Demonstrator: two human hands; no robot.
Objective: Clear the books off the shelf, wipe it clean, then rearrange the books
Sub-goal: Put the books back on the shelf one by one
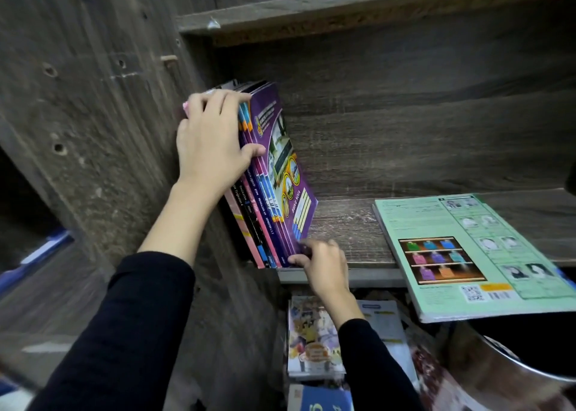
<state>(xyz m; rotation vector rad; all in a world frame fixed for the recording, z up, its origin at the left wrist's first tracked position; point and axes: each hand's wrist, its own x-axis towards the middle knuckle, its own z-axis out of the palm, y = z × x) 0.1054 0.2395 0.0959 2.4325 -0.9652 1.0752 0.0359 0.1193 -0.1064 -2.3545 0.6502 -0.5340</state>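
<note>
Several thin books stand upright against the left wall of the wooden shelf (358, 227); the outermost is a purple book (280, 161). My left hand (208, 142) grips the top of this row, fingers over the upper edges and thumb on the purple cover. My right hand (324, 264) pinches the purple book's bottom front corner at the shelf's front edge. A green book (467, 255) lies flat on the right of the shelf, overhanging the front edge.
The shelf's side panel (103, 124) rises at the left and another board (343, 8) runs above. Below the shelf lie piled books, among them an illustrated one (308, 339). A dark round metal-rimmed object (514, 367) sits at bottom right.
</note>
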